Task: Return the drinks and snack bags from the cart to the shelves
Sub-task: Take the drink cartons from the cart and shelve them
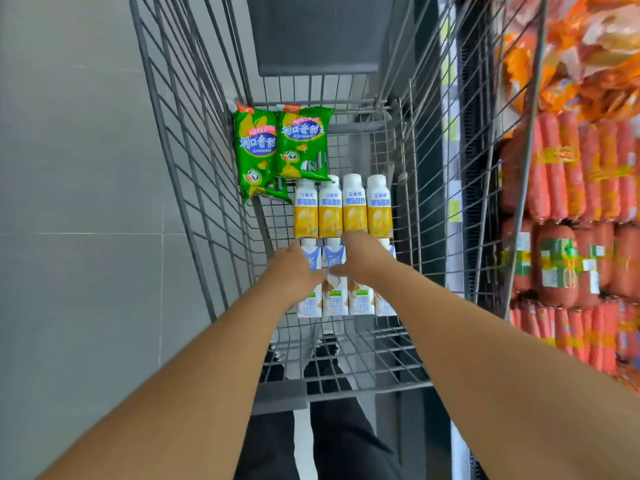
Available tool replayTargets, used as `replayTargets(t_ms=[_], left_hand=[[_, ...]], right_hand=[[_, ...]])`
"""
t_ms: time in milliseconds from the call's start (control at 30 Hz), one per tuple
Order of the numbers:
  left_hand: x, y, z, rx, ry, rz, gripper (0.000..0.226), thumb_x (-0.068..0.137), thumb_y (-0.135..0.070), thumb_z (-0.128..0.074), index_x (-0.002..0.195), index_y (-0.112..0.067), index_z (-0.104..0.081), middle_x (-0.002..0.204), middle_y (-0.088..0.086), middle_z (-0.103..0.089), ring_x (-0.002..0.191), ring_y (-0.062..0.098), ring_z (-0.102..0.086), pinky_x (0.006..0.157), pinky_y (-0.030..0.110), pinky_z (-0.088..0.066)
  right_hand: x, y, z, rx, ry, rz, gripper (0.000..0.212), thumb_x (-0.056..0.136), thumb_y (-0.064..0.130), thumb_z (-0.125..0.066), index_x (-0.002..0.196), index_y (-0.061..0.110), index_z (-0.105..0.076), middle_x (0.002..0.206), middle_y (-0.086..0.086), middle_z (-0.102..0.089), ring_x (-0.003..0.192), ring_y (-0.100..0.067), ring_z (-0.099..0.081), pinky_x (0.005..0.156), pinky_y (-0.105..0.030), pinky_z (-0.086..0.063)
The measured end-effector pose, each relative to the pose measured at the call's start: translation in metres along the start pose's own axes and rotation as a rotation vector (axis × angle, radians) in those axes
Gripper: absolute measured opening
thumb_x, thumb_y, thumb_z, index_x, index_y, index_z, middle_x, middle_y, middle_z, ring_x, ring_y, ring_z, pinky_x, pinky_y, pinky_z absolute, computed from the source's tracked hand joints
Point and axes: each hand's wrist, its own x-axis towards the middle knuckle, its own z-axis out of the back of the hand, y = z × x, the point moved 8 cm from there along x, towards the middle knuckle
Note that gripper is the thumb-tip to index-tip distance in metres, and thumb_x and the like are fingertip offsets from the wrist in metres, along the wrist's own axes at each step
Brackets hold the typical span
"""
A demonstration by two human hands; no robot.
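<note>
Grey floor tile (79, 202) lies bare left of the wire cart (194, 188), whose sloping sides narrow the room around the goods. Two green snack bags (280, 150) with blue Chinese lettering lie far-left inside. Four yellow-labelled bottles (343, 207) sit mid-cart, blue-and-white cartons (334, 296) nearer. Left hand (294, 271) and right hand (360, 258) rest on those cartons; grip hidden. Sausage packs (571, 209) crowd the right.

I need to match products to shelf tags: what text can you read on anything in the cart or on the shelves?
"润口香甜王": two green snack bags.
"安慕希" and "爆珠酸奶": four yellow-and-white drink bottles.
Blue-and-white drink cartons: print blurred, partly under the hands.
Orange sausage packs and shelf tags: unreadable.
</note>
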Motion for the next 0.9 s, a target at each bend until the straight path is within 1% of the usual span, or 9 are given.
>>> replayTargets(t_ms=[100,167,267,367,433,500,633,767,900], left_hand=[[0.023,0.014,-0.019,-0.083,-0.033,0.114,0.071,0.072,-0.053,-0.067,0.127,-0.01,-0.052,0.122,0.013,-0.055,0.112,0.032,-0.054,0.091,0.041,-0.049],[0.041,0.025,-0.033,-0.15,-0.067,0.134,0.082,0.058,-0.066,-0.062,0.12,-0.012,-0.055,0.116,0.013,-0.062,0.103,0.034,-0.06,0.082,0.041,-0.053],[0.073,0.053,-0.065,-0.226,-0.11,0.16,0.093,0.042,-0.071,-0.054,0.111,-0.009,-0.06,0.104,0.018,-0.066,0.096,0.04,-0.065,0.076,0.047,-0.056],[0.067,0.05,-0.064,-0.31,-0.135,0.195,0.091,0.048,-0.061,-0.067,0.115,-0.001,-0.055,0.109,0.026,-0.063,0.102,0.047,-0.062,0.081,0.055,-0.055],[0.052,0.035,-0.05,-0.355,-0.148,0.217,0.09,0.051,-0.051,-0.074,0.121,0.0,-0.049,0.116,0.024,-0.06,0.109,0.046,-0.059,0.087,0.056,-0.053],[0.048,0.031,-0.045,-0.355,-0.14,0.251,0.086,0.063,-0.039,-0.083,0.127,-0.001,-0.042,0.125,0.022,-0.054,0.115,0.042,-0.056,0.092,0.054,-0.051],[0.05,0.034,-0.042,-0.302,-0.153,0.295,0.086,0.069,-0.031,-0.088,0.132,-0.003,-0.037,0.132,0.019,-0.047,0.12,0.037,-0.052,0.096,0.05,-0.049],[0.053,0.036,-0.047,-0.199,-0.149,0.322,0.076,0.077,-0.023,-0.08,0.135,-0.003,-0.036,0.137,0.019,-0.043,0.125,0.037,-0.048,0.101,0.048,-0.044],[0.057,0.039,-0.05,-0.187,-0.145,0.318,0.071,0.076,-0.024,-0.08,0.132,-0.004,-0.04,0.133,0.019,-0.047,0.121,0.037,-0.051,0.098,0.049,-0.046]], right_hand=[[0.019,-0.002,-0.014,0.06,0.027,-0.02,0.054,0.084,0.028,-0.074,0.125,0.002,-0.049,0.123,-0.016,-0.055,0.099,-0.029,-0.058,0.073,-0.034,-0.047],[0.028,-0.006,-0.019,0.133,0.025,-0.055,0.056,0.084,0.025,-0.074,0.127,0.001,-0.047,0.12,-0.017,-0.059,0.104,-0.031,-0.062,0.076,-0.037,-0.051],[0.038,-0.011,-0.024,0.226,0.023,-0.101,0.056,0.083,0.024,-0.076,0.123,0.003,-0.043,0.109,-0.016,-0.062,0.093,-0.031,-0.065,0.066,-0.036,-0.051],[0.04,-0.014,-0.028,0.29,0.039,-0.129,0.066,0.08,0.019,-0.079,0.127,0.003,-0.036,0.095,-0.011,-0.057,0.082,-0.03,-0.065,0.058,-0.033,-0.048],[0.041,-0.017,-0.028,0.314,0.02,-0.129,0.07,0.076,0.018,-0.083,0.127,0.005,-0.037,0.092,-0.006,-0.053,0.081,-0.027,-0.061,0.06,-0.034,-0.047],[0.04,-0.017,-0.026,0.312,0.012,-0.119,0.07,0.074,0.018,-0.084,0.125,0.006,-0.038,0.098,-0.007,-0.053,0.084,-0.024,-0.054,0.066,-0.033,-0.044],[0.04,-0.011,-0.024,0.251,0.063,-0.084,0.074,0.071,0.023,-0.087,0.126,0.004,-0.04,0.109,-0.01,-0.055,0.093,-0.024,-0.054,0.072,-0.033,-0.045],[0.034,0.002,-0.042,-0.041,0.178,0.005,0.059,0.07,0.02,-0.085,0.112,0.006,-0.046,0.098,-0.007,-0.053,0.099,-0.03,-0.058,0.069,-0.034,-0.041],[0.032,0.006,-0.044,-0.172,0.114,0.039,0.057,0.076,0.017,-0.078,0.122,0.006,-0.047,0.122,-0.014,-0.054,0.11,-0.035,-0.057,0.072,-0.038,-0.04]])
